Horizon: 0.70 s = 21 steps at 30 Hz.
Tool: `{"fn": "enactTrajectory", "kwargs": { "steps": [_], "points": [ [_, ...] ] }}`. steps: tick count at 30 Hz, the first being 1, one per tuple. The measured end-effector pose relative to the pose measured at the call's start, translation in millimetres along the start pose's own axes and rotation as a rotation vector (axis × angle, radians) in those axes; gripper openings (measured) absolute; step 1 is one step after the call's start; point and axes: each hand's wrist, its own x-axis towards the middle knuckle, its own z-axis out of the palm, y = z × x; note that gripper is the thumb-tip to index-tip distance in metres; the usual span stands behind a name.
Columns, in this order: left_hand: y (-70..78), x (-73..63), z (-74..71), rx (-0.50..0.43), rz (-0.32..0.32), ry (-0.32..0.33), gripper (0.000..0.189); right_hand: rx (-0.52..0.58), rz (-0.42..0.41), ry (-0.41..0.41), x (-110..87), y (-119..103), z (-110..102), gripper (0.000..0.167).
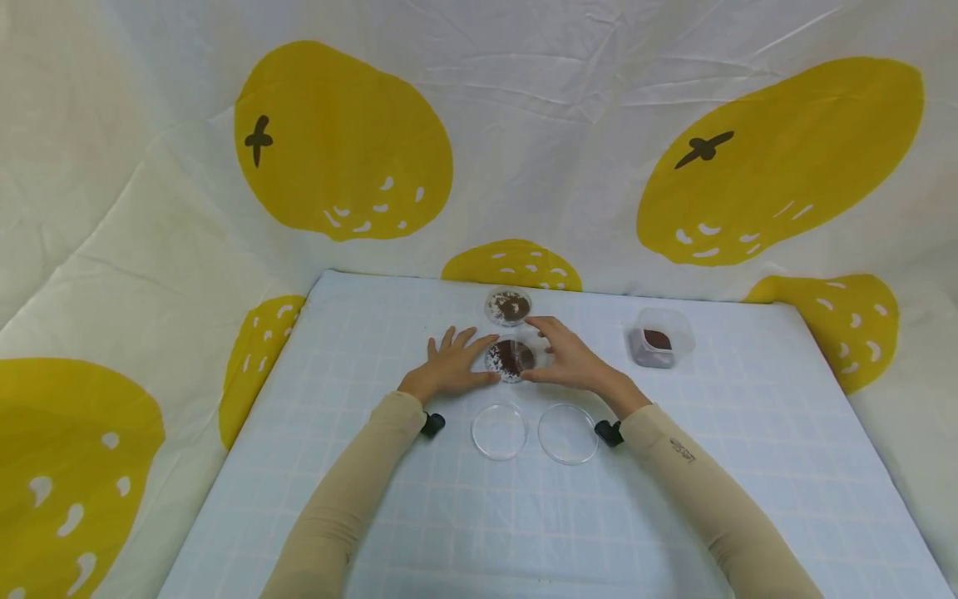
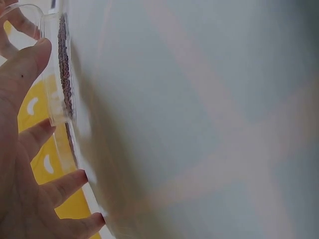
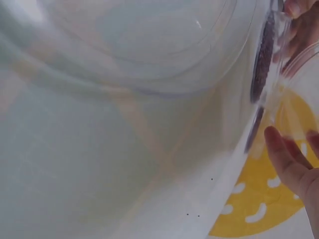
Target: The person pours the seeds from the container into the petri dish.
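Observation:
A petri dish (image 1: 503, 356) with dark brown grains and white bits lies on the table between both hands. My left hand (image 1: 449, 368) holds its left side between thumb and index finger, the other fingers spread above the cloth. My right hand (image 1: 575, 359) grips a clear round lid (image 3: 305, 115) by its rim, tilted over the right side of that dish. Just behind stands a second petri dish (image 1: 511, 307) with similar brown and white contents. Two clear round lids or empty dishes, a left one (image 1: 499, 433) and a right one (image 1: 569, 434), lie nearer the body.
On the right stands a clear plastic tub (image 1: 653, 356) holding something dark brown, with a translucent lid (image 1: 679, 326) behind it. A pale checked cloth (image 1: 419, 532) covers the table. A curtain (image 1: 539, 166) with yellow fruit prints hangs at the back.

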Motion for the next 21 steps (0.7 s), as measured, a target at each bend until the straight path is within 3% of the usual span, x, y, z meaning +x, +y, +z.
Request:
{"fn": "enactTrajectory", "kwargs": {
  "steps": [7,21],
  "points": [
    [-0.5,-0.4,0.0,-0.004,-0.003,0.012,0.081,-0.140,-0.003,-0.058,14.5,-5.6,3.4,0.098],
    [-4.9,1.5,0.9,-0.019,0.004,0.006,0.093,-0.200,-0.010,-0.131,29.1,-12.5,13.3,0.100]
  ]
}}
